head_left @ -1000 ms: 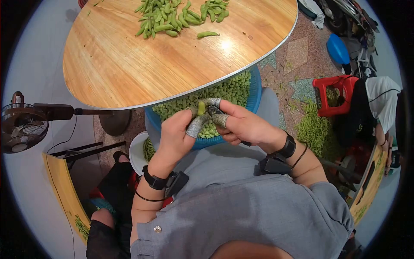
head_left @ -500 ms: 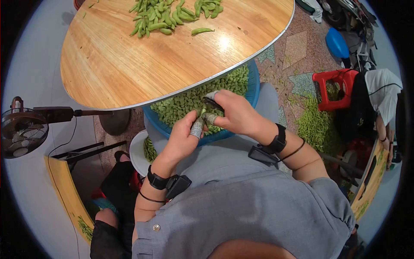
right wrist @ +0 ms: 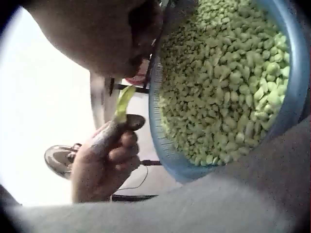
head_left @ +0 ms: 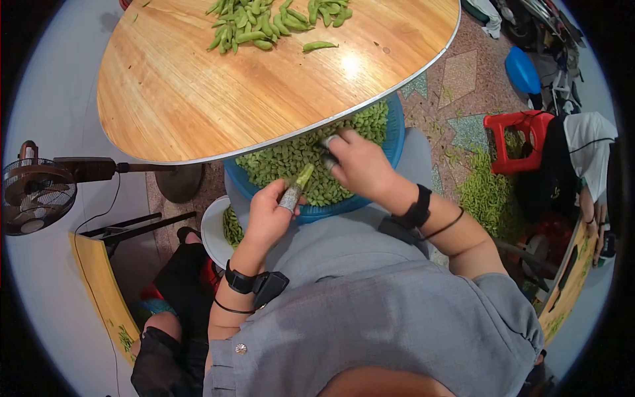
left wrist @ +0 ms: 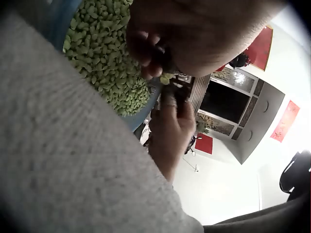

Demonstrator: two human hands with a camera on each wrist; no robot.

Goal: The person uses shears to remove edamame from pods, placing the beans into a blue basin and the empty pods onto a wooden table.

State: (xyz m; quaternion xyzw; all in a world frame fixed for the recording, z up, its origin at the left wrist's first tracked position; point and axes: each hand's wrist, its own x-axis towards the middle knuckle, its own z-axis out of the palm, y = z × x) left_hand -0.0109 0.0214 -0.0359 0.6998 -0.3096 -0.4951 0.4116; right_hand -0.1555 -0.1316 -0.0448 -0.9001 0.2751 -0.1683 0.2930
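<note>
- Green pod (head_left: pixel 305 175), pale at outer end, juts at a tilt from L hand (head_left: pixel 268 215); head view shows it against beans (head_left: pixel 268 165) nr the near-left rim of a blue basin (head_left: pixel 397 132).
- L hand's grip: clamped on pod, lower end pinched w/ a digit in grey wrap (head_left: pixel 289 198); other fingers curled below, per R wrist cam.
- R hand (head_left: pixel 364 165), fingers bent, is over beans btwn basin's near rim & table's near edge, apart from pod in head view. Fingertips blurred; can't tell if they're together, apart or clamped on anything.
- Basin, full of loose beans, sits by the person's lap, far side tucked under near edge of wood-top table (head_left: pixel 264 106).
- On table, well back from near edge: pile of whole pods (head_left: pixel 248 23); lone pod (head_left: pixel 320 46) lies just beside it, on the near-right side.
- White bucket (head_left: pixel 211 231), L of basin, w/ more green pods inside.
- Floor, R side: green heap (head_left: pixel 488 198), pieces too small to ID, beside red stool (head_left: pixel 495 145).
- Far L: fan (head_left: pixel 40 198) w/ wire cage. 
- Black straps (head_left: pixel 241 281) on both wrists; grey shirt (head_left: pixel 377 311) on the person.
</note>
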